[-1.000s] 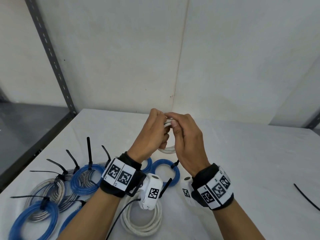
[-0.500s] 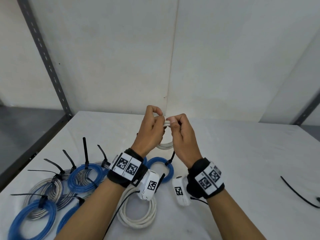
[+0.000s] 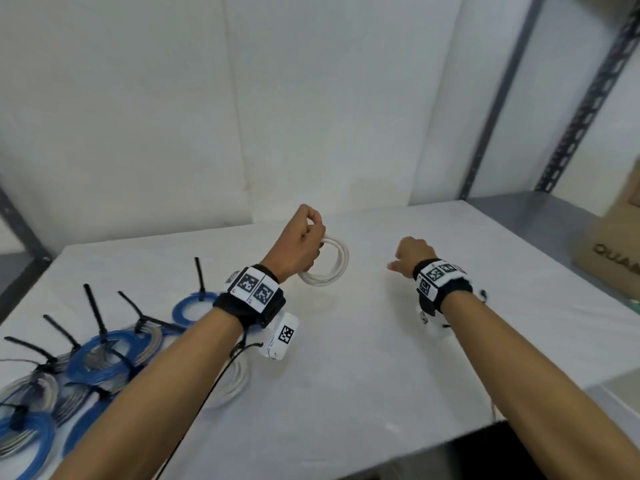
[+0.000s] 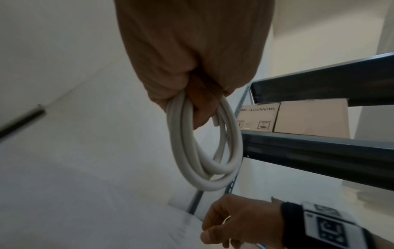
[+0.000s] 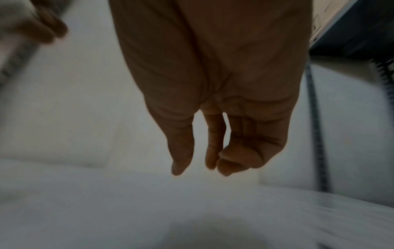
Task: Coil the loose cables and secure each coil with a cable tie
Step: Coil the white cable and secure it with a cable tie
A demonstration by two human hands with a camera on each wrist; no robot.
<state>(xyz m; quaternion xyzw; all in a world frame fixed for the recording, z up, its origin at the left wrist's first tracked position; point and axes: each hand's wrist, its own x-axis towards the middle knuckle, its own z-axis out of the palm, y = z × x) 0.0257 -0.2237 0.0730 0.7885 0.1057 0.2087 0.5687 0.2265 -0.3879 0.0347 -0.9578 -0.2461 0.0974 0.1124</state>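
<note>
My left hand (image 3: 304,237) grips a small coil of white cable (image 3: 334,268) above the white table, fingers curled round its top. In the left wrist view the white coil (image 4: 200,151) hangs down from my left hand (image 4: 196,101), several loops held together, with no tie seen on it. My right hand (image 3: 410,254) hovers to the right of the coil, apart from it, holding nothing. The right wrist view shows my right hand (image 5: 213,151) with fingers loosely hanging over the table.
Several blue and grey coils (image 3: 100,358) with black cable ties (image 3: 93,313) lie at the left front. Another white coil (image 3: 232,379) lies under my left forearm. A cardboard box (image 3: 613,247) stands on the shelf at right. Metal rack posts (image 3: 498,98) flank the table (image 3: 363,358).
My right hand let go of the white coil and moved right. The left hand keeps the coil alone. The head view swung right.
</note>
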